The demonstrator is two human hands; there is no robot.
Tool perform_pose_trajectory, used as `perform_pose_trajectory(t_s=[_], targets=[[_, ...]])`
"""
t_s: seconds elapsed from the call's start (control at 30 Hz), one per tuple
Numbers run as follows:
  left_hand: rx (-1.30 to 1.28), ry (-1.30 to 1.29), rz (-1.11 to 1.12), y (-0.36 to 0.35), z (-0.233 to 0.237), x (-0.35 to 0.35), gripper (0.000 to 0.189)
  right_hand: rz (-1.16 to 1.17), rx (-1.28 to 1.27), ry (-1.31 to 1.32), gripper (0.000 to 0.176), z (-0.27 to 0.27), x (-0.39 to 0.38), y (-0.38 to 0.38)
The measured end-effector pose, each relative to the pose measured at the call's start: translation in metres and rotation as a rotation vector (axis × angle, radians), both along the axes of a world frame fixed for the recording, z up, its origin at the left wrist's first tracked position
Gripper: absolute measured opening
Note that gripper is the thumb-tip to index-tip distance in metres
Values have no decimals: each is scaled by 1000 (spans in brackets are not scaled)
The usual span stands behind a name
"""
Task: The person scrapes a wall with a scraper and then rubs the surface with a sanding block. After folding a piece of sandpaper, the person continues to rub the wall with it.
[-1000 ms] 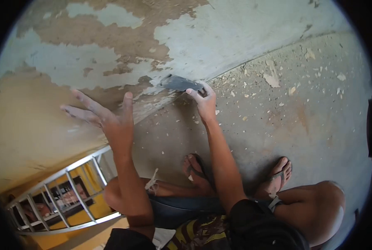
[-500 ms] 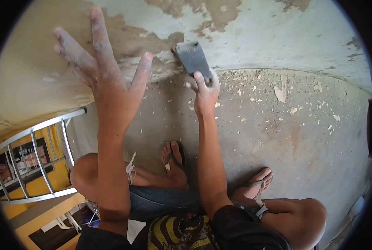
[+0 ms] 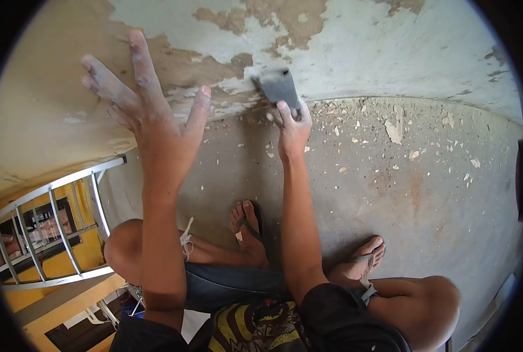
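Observation:
My right hand (image 3: pixel 295 130), dusted with white powder, grips a dark grey flat scraper (image 3: pixel 280 89). The scraper's wide end is up at the lower part of a wall (image 3: pixel 367 53) with peeling pale paint, along the border of a bare brown patch (image 3: pixel 206 67). To the left, my left hand (image 3: pixel 156 114) holds nothing; its powdery fingers are spread toward the wall, overlapping its tan part in this view.
Paint flakes (image 3: pixel 394 132) and chips litter the grey floor (image 3: pixel 355 193) along the wall's foot. A metal ladder (image 3: pixel 59 226) lies at the left beside a yellow surface. My sandalled feet (image 3: pixel 247 226) are on the floor below my hands.
The scraper and my right hand have shifted slightly down and right in the view. My left hand sits a little lower, fingers still spread.

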State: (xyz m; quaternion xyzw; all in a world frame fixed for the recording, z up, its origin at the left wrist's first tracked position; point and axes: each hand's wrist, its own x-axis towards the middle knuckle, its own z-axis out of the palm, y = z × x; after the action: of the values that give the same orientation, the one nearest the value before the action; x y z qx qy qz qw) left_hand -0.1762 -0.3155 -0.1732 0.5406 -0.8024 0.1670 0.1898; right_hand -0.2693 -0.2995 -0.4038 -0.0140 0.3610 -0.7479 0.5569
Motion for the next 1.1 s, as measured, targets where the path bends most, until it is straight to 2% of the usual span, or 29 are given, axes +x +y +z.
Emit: perform_pose_trajectory(t_s=[0.03,0.2,0.27,0.3,0.33,0.4,0.43,0.6,0.73,0.87,0.93,1.0,1.1], targets=[[4,-13,27,-1,0,-1,108,8,46,14,40,-14,0,4],[18,-16,9,0,-2,-2,110,-36,87,7,41,17,-1,12],[12,-3,13,-1,-5,-2,110,5,-86,36,42,26,-5,3],[12,-7,20,-2,-6,-2,111,-12,-67,31,41,27,-7,3],[7,-10,23,-4,-5,-3,111,-13,-76,35,41,18,-6,4],[14,-11,23,-2,-4,-4,112,-40,74,-7,37,-8,-2,8],[28,-14,23,-5,-4,-5,113,-40,75,74,35,-16,-4,11],[37,-6,14,1,-6,-2,114,-40,-58,88,35,23,-13,2],[15,-20,26,-1,-3,-4,113,-29,-16,13,37,2,-7,7],[58,-13,37,2,-3,0,113,-24,142,47,39,16,2,20],[28,1,4,0,-4,-3,114,-17,-49,39,39,32,0,8],[35,-1,7,1,-5,-2,113,-22,-112,32,42,21,0,6],[27,-8,21,1,-2,-5,112,-12,70,2,45,-11,-3,10]])
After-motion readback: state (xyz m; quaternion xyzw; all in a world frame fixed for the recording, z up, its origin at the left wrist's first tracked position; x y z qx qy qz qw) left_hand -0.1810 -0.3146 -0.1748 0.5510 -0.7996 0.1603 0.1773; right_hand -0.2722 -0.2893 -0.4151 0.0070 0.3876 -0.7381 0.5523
